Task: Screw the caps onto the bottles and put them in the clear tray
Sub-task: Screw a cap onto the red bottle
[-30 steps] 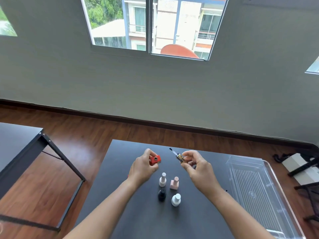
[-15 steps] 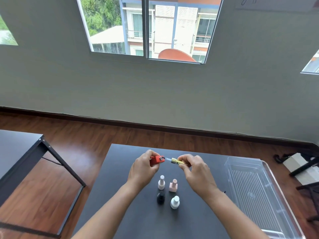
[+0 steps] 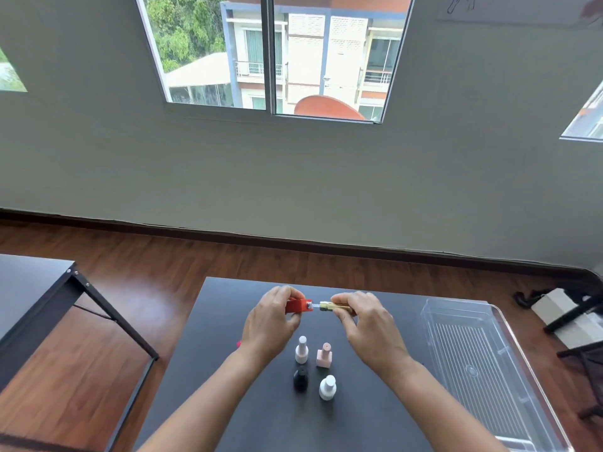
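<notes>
My left hand holds a small red square bottle sideways above the black table, its neck pointing right. My right hand pinches a gold cap with its brush stem partly inside the red bottle's neck. A small gap shows between cap and bottle. Below the hands stand capped bottles: a tall white one, a pink one, a black one and a round white one. The clear tray lies to the right with nothing in it.
A second dark table stands at the left across a gap of wooden floor. A pink scrap peeks out by my left wrist. Dark furniture legs and a white box sit on the floor to the right of the tray.
My right hand brought the gold cap's brush to the red bottle's neck and slid it in. The cap now sits closer to the bottle, and both hands have come together.
</notes>
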A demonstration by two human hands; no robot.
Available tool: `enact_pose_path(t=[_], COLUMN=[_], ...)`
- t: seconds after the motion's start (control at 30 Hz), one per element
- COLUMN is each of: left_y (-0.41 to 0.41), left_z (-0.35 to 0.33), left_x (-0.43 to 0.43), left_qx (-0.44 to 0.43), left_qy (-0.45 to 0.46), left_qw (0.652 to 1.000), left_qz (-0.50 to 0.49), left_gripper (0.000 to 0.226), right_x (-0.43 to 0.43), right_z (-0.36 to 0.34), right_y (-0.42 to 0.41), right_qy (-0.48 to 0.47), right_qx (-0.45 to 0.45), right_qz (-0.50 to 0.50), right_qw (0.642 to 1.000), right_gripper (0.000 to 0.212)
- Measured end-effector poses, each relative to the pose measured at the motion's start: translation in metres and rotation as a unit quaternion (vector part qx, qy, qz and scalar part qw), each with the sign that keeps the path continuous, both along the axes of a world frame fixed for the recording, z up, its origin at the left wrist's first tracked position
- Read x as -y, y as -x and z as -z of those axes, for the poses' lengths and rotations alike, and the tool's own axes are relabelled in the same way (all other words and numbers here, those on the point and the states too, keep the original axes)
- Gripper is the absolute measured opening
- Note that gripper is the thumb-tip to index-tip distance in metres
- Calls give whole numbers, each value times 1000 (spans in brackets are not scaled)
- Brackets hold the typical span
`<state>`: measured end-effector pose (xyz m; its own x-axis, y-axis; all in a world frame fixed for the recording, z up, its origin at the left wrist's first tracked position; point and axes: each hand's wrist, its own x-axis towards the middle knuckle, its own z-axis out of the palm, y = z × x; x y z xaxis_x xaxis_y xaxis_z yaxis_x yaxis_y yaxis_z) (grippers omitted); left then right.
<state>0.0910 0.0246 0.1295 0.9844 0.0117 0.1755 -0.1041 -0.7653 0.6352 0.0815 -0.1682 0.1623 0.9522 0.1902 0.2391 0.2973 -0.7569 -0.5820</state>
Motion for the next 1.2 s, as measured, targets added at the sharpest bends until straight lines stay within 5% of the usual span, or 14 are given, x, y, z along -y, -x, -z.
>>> enact_pose_path(t=[0.3,0.5,0.83,1.2], left_y=[2,5,9,16], left_z=[-5,-9,-18,-18], left_x=[15,21,30,31], left_qx=[25,30,45,26], left_qy=[2,5,-34,-20], left_qw=[999,998,996,996], left_qz=[46,62,72,81], left_gripper=[18,17,19,19], right_x=[8,20,30,39], right_z=[0,-1,-5,-1], right_y=[-5,-4,3,4], right_qy=[-83,-241,-239,-206], right_qx=[-64,-114,-117,-147], right_qz=[2,86,62,38], right_qw=[994,960,962,967], right_gripper=[25,23,5,14])
